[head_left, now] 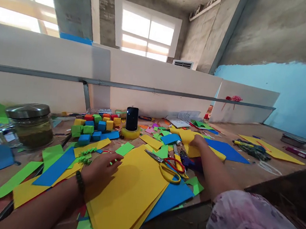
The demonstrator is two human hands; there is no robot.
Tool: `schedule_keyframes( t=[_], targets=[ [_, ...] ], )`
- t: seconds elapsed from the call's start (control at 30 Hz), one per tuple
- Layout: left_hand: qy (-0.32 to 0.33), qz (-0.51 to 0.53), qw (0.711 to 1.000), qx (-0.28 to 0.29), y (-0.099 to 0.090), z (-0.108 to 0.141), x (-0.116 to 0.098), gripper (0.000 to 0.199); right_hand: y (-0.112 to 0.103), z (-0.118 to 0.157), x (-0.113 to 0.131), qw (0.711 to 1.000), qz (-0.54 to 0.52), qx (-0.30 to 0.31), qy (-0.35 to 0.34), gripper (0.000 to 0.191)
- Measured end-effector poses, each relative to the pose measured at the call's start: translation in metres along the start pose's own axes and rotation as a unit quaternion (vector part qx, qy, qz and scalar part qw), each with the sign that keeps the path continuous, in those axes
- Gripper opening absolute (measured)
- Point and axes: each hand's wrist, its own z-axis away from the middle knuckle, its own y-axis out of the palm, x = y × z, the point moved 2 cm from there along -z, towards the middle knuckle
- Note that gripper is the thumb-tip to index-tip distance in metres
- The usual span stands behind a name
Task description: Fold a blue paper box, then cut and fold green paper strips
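Observation:
My left hand [105, 167] rests at the left edge of a stack of yellow sheets [134, 185], its fingers apart and nothing held. Beside its wrist lies a folded green paper piece [87, 153]. My right hand [198, 142] reaches out to a yellow paper [186, 136] at the back; its fingertips are hidden, so whether it grips the paper does not show. Scissors [168, 167] with red and yellow handles lie on the right part of the stack, next to a yellow cutter [177, 155] and a dark blue tool [190, 162].
Colored paper cubes [91, 128] stand behind my left hand. A phone [132, 119] stands upright in a yellow ring [130, 133]. A glass jar [31, 127] with a metal lid is at the left. Blue paper [225, 150] and pens lie at the right among paper scraps.

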Motion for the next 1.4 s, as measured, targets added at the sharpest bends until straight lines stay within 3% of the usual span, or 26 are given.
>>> schedule_keyframes(
  t=[0.13, 0.23, 0.33, 0.43, 0.5, 0.57, 0.7, 0.77, 0.87, 0.97, 1.03, 1.4],
  targets=[
    [0.009, 0.001, 1.0, -0.004, -0.002, 0.0, -0.002, 0.033, -0.012, -0.004, 0.013, 0.993, -0.103, 0.028, 0.049, 0.034],
    [0.005, 0.014, 1.0, -0.008, 0.0, -0.001, 0.0, 0.032, -0.029, -0.003, 0.032, 0.975, -0.217, 0.035, 0.037, 0.033],
    [-0.002, 0.04, 0.999, -0.022, 0.001, -0.001, 0.002, 0.033, -0.045, 0.011, 0.06, 0.939, -0.339, 0.051, -0.008, 0.032],
    [-0.009, 0.098, 0.995, -0.022, -0.003, -0.001, -0.002, 0.042, -0.052, 0.046, 0.092, 0.892, -0.438, 0.091, -0.063, 0.03],
    [-0.003, 0.174, 0.985, -0.014, -0.007, 0.0, -0.006, 0.051, -0.046, 0.083, 0.114, 0.858, -0.484, 0.14, -0.095, 0.032],
    [-0.007, 0.294, 0.956, 0.011, -0.011, 0.001, -0.01, 0.06, -0.032, 0.124, 0.133, 0.827, -0.513, 0.198, -0.116, 0.035],
    [-0.06, 0.523, 0.847, 0.076, -0.009, 0.0, -0.014, 0.071, 0.009, 0.199, 0.163, 0.755, -0.525, 0.371, -0.13, 0.034],
    [-0.098, 0.529, 0.842, 0.048, -0.006, -0.001, -0.012, 0.061, 0.026, 0.22, 0.172, 0.737, -0.522, 0.41, -0.13, 0.039],
    [-0.13, 0.515, 0.847, 0.007, -0.002, -0.003, -0.008, 0.05, 0.041, 0.229, 0.172, 0.744, -0.518, 0.404, -0.125, 0.054],
    [-0.144, 0.511, 0.847, -0.02, -0.001, -0.005, -0.005, 0.046, 0.045, 0.229, 0.16, 0.794, -0.501, 0.317, -0.133, 0.064],
    [-0.147, 0.51, 0.847, -0.026, -0.001, -0.005, -0.005, 0.045, 0.045, 0.232, 0.151, 0.811, -0.5, 0.273, -0.137, 0.063],
    [-0.167, 0.521, 0.836, -0.041, -0.003, -0.003, -0.003, 0.037, 0.041, 0.246, 0.139, 0.807, -0.537, 0.231, -0.088, 0.05]
  ],
)
